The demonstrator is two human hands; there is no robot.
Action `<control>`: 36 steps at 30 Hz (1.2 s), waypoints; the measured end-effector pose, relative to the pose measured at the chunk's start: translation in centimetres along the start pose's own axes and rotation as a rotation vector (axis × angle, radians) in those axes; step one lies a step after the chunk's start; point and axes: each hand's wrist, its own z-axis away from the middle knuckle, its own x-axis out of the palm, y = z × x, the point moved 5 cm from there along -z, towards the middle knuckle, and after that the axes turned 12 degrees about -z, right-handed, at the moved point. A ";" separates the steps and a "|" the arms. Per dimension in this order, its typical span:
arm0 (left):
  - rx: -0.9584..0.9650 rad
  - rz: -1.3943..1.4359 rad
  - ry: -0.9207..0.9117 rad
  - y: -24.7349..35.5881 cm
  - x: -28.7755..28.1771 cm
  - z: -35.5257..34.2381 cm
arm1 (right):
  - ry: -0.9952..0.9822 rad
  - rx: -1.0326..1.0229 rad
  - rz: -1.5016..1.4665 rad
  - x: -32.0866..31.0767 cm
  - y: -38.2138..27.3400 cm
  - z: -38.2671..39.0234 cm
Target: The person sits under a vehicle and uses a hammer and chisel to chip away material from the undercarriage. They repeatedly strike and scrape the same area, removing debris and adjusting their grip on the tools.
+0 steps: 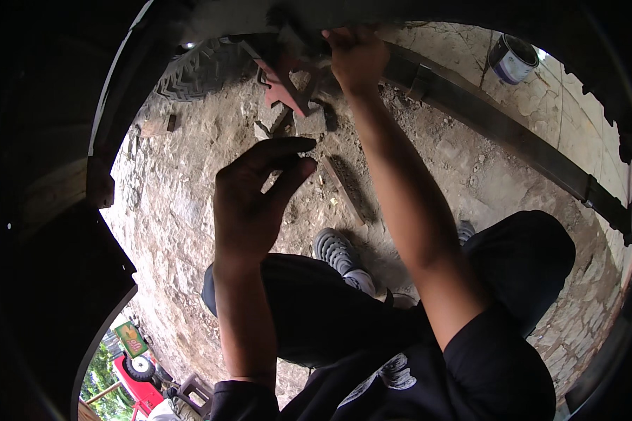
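Observation:
My left hand [249,200] is raised in mid-air over the dirt floor, thumb and forefinger curved with a gap between their tips; nothing shows in it. Stretched up and away, my right hand [358,59] is at the dark underside of a vehicle, its fingers curled closed against a part lost in shadow. What they grip, if anything, I cannot make out. Just left of that hand stands a red metal stand [284,88], angular in shape, with stone blocks [310,121] at its foot.
A long dark metal beam [498,130] slopes down to the right. A knobbly tyre [200,70] is at the far left, a paint can [512,59] at the far right. A wooden strip [343,189] lies on the ground before my shoe [337,249]. A red vehicle [137,382] shows lower left.

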 end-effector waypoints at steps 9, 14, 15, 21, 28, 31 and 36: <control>-0.009 0.019 0.006 0.7 0.0 0.8 | -0.108 0.330 -0.040 1.0 3.8 -0.4; 0.075 0.052 -0.035 1.9 1.1 -0.3 | -0.015 0.069 0.290 1.2 9.0 -5.2; 0.073 0.079 -0.018 1.2 0.8 -0.2 | 0.051 0.061 0.292 1.7 7.7 -3.8; 0.052 0.049 0.024 0.3 -0.1 -0.6 | -0.058 0.037 0.168 2.0 4.2 -2.9; 0.039 0.057 0.029 0.3 -0.4 0.3 | -0.139 0.167 0.018 0.8 2.6 -0.7; 0.064 0.040 -0.006 0.6 0.0 0.3 | 0.017 0.198 0.203 0.8 4.6 -3.3; 0.035 0.021 0.003 0.3 -0.6 0.9 | -0.090 -0.170 0.272 1.1 2.2 -0.8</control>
